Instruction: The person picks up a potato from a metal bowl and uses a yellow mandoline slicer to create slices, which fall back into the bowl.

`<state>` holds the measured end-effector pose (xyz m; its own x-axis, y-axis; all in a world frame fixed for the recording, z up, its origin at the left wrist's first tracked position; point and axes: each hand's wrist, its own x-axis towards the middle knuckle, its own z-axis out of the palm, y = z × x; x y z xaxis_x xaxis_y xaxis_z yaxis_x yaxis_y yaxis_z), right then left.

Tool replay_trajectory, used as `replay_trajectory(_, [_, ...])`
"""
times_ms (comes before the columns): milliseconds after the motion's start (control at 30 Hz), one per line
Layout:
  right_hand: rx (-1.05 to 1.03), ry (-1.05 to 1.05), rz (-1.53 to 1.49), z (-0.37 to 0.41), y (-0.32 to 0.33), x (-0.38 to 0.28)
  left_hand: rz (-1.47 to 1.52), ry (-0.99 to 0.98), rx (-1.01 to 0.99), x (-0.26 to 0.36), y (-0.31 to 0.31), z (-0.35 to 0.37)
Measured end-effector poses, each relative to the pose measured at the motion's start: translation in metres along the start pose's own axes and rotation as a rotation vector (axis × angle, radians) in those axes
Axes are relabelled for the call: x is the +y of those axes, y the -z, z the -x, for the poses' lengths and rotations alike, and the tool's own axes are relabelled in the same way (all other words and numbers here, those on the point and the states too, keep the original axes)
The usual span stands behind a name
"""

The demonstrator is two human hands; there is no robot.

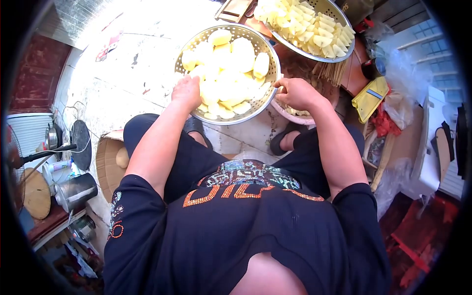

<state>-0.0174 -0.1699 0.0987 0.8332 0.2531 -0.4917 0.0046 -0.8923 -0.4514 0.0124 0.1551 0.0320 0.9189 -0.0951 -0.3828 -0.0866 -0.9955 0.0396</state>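
A metal colander full of peeled potatoes, some whole and some cut, is in front of my knees. My left hand grips its left rim, with the fingertips partly lost in the glare over the potatoes. On the opposite side, my right hand is closed on the right rim, thumb and forefinger pinching the edge. Partly hidden below that hand, a pink basin holds pale pieces I cannot clearly make out. Bright sunlight washes out the middle of the potatoes.
A second colander heaped with potato slices stands at the upper right. Beside it are a yellow slicer and plastic bags. A cardboard box sits at my left knee, near a metal pot and a round board.
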Motion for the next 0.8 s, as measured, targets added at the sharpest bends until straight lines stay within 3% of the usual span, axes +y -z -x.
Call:
replay_trajectory(167, [0.000, 0.022, -0.005, 0.005, -0.001, 0.003, -0.040, -0.020, 0.021, 0.007, -0.001, 0.004])
replay_trajectory(267, [-0.018, -0.009, -0.038, 0.008, -0.001, 0.005, -0.103, -0.135, 0.047, 0.023, 0.001, 0.012])
replay_trajectory(333, [-0.018, -0.014, -0.051, 0.010, -0.001, 0.006, -0.092, -0.321, 0.094, 0.034, -0.004, 0.013])
replay_trajectory(467, [-0.016, -0.019, -0.071, 0.014, -0.005, 0.012, -0.196, -0.431, 0.069, 0.050, -0.036, 0.008])
replay_trajectory(633, [0.011, -0.021, -0.086, 0.022, -0.005, 0.021, -0.268, -0.405, -0.086, 0.074, -0.010, 0.032])
replay_trajectory(700, [0.018, -0.020, -0.094, 0.024, -0.005, 0.023, -0.130, -0.399, -0.301, 0.078, -0.004, 0.046])
replay_trajectory(800, [0.024, -0.013, -0.052, 0.025, -0.004, 0.023, 0.112, -0.406, -0.181, 0.074, -0.006, 0.045])
